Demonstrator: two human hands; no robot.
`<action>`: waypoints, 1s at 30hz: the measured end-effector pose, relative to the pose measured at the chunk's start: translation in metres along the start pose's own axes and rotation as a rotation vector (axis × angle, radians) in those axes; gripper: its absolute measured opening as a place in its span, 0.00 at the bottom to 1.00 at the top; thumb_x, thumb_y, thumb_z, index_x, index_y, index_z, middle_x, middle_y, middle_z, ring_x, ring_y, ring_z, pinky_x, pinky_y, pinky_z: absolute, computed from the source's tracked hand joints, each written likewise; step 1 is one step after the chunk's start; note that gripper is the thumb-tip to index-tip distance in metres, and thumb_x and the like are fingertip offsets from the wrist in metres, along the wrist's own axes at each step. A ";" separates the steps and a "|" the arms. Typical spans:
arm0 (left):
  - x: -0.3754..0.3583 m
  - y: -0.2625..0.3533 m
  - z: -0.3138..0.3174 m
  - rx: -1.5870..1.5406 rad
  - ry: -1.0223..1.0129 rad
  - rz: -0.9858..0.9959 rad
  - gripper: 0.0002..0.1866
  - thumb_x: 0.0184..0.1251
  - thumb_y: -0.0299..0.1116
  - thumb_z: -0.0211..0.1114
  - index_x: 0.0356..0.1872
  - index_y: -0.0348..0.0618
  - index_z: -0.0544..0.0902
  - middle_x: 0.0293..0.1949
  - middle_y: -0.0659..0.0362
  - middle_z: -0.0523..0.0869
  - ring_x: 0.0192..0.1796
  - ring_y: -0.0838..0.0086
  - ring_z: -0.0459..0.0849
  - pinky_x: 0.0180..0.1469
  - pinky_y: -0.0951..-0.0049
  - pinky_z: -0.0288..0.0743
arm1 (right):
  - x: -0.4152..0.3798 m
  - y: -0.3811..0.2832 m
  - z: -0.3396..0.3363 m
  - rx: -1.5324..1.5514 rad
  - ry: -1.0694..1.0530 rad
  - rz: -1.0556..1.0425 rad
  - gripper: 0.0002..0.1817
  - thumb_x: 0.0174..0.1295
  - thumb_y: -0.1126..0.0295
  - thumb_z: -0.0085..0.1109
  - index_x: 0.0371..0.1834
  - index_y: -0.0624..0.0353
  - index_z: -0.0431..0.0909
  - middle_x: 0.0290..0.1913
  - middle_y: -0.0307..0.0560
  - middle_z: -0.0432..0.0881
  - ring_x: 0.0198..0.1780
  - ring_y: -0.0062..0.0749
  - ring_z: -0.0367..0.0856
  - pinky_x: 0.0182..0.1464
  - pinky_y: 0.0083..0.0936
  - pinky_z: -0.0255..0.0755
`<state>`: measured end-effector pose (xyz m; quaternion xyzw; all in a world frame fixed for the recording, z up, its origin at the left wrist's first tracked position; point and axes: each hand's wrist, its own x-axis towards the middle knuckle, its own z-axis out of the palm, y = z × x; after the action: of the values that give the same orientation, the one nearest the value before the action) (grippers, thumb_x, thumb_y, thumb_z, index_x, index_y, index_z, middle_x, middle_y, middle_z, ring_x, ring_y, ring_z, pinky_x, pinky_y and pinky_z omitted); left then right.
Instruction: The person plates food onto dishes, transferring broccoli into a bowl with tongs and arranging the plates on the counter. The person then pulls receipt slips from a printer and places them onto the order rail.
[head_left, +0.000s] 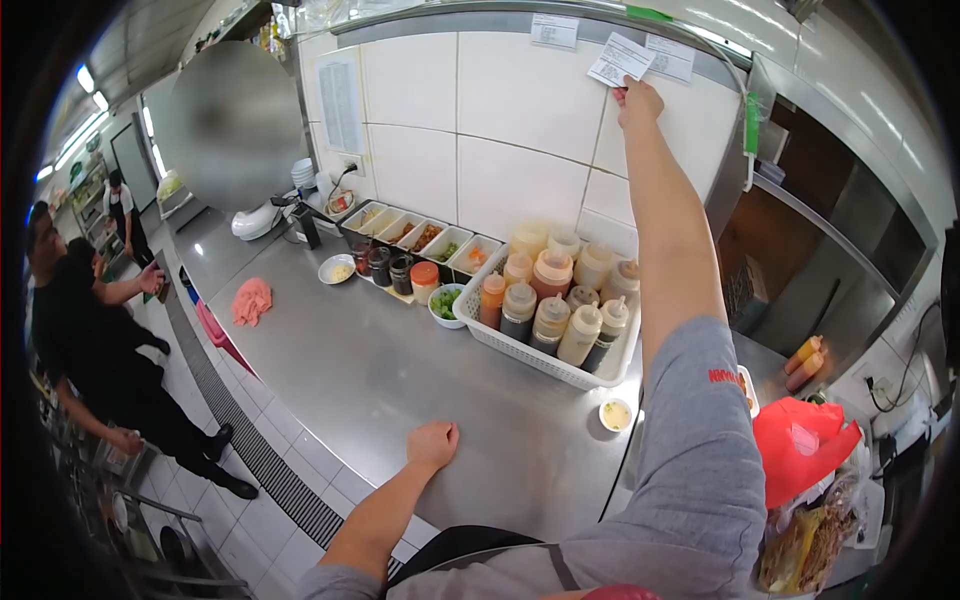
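High on the right, my right hand point(640, 102) pinches the lower edge of a white printed order ticket point(622, 58) against the wall rail. Two more tickets hang there, one on the left point(554, 31) and one partly behind on the right point(672, 60). My left hand point(433, 443) rests as a closed fist on the steel counter point(350, 370); nothing shows in it. Between my arms and the wall stands a white plastic basket point(530, 362) of squeeze bottles. A small cup of pale sauce point(615, 414) sits under my right arm.
Beside the basket are a bowl of chopped greens point(446, 304), several jars and a row of topping containers point(425, 237). A pink cloth point(252, 301) lies at left. A red plastic bag point(805, 440) is at right. Two people in dark clothes stand in the aisle at left.
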<state>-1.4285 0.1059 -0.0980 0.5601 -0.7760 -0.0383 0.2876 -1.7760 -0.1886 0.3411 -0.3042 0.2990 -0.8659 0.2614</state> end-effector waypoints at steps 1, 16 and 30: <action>0.000 0.000 0.000 0.025 -0.052 -0.044 0.14 0.55 0.39 0.53 0.15 0.44 0.77 0.21 0.55 0.79 0.23 0.59 0.77 0.24 0.61 0.70 | -0.007 -0.004 -0.007 0.006 -0.012 0.044 0.08 0.51 0.79 0.55 0.35 0.65 0.70 0.30 0.46 0.75 0.26 0.27 0.74 0.29 0.20 0.73; -0.003 -0.001 -0.010 -0.025 -0.161 -0.098 0.16 0.58 0.42 0.48 0.21 0.46 0.79 0.26 0.53 0.80 0.28 0.55 0.78 0.31 0.59 0.72 | -0.222 -0.073 -0.046 -0.004 -0.461 0.073 0.06 0.53 0.76 0.57 0.31 0.62 0.70 0.30 0.43 0.76 0.29 0.25 0.74 0.37 0.22 0.73; -0.003 -0.014 -0.007 -0.209 -0.081 -0.033 0.13 0.58 0.39 0.51 0.21 0.43 0.76 0.24 0.52 0.79 0.28 0.56 0.77 0.30 0.61 0.70 | -0.331 -0.082 -0.049 -0.078 -0.493 0.164 0.05 0.54 0.76 0.55 0.32 0.61 0.71 0.31 0.43 0.76 0.31 0.26 0.74 0.39 0.25 0.72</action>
<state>-1.4129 0.1055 -0.0992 0.5376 -0.7695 -0.1463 0.3121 -1.6070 0.0954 0.2432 -0.4907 0.2830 -0.7294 0.3835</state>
